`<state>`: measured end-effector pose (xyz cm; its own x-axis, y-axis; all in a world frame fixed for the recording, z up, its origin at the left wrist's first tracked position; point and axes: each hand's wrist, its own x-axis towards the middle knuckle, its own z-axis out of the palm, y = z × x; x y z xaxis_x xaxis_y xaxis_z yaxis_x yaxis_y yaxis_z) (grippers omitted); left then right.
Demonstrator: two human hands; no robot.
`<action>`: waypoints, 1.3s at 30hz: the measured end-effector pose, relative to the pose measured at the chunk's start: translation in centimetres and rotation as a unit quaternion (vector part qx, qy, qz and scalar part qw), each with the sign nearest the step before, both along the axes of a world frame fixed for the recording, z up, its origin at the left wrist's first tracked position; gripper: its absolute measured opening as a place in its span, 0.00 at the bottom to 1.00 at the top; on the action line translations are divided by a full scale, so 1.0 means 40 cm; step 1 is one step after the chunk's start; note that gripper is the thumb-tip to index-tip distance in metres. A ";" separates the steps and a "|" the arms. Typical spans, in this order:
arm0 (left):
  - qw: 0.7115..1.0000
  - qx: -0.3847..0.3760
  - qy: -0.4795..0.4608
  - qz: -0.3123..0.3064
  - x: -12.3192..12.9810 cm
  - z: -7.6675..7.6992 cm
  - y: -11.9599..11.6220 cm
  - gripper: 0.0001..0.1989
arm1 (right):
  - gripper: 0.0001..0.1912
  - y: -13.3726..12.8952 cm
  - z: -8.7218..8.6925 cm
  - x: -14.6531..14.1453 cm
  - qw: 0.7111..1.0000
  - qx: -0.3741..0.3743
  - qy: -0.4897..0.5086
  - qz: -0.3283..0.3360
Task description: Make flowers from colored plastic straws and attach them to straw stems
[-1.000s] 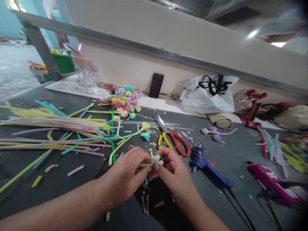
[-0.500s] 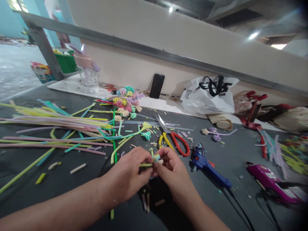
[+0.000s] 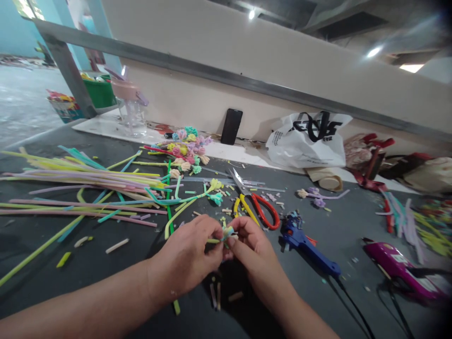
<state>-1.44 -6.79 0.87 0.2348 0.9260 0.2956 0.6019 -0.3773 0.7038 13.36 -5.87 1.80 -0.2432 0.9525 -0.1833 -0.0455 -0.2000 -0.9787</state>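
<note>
Fingers of my left hand are pinched on a small pipe cleaner flower, with a pale green stem and light blue and yellow at its head. My right hand is closed on the same flower from the other side, thumb and index finger at its head. The fingertips hide much of it. Just beyond the hands lie red-and-yellow-handled scissors, blades pointing away. Left of them, a pipe cleaner stem carries yellow and teal blossoms.
Loose pipe cleaners spread over the left side, with finished flowers behind. A blue glue gun and a magenta corded tool lie right. At the back stand a phone, a clear jug and a white bag.
The light blue part of the flower shows more between my fingertips, and my right thumb has shifted slightly. Both hands keep their hold. The whole view has moved a little.
</note>
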 end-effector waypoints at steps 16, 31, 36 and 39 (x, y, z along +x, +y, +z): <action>0.797 -0.430 -0.423 -0.026 -0.006 0.056 0.010 0.09 | 0.20 0.000 -0.013 0.043 0.985 0.166 -0.020 0.044; 0.816 -0.414 -0.400 -0.045 -0.008 0.053 0.018 0.07 | 0.11 0.011 -0.011 0.046 0.996 0.073 -0.028 0.035; 0.890 -0.344 -0.296 -0.044 -0.003 0.038 0.016 0.06 | 0.12 0.013 -0.016 0.051 0.997 0.059 -0.021 0.036; 0.910 -0.309 -0.275 -0.040 -0.002 0.026 0.014 0.06 | 0.12 0.014 -0.020 0.051 0.998 0.056 -0.012 0.038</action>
<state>-1.50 -6.25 1.90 0.2822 0.9419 -0.1824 0.0827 0.1655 0.9827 15.39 -5.31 1.01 -0.3131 0.9460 -0.0840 -0.0096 -0.0916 -0.9957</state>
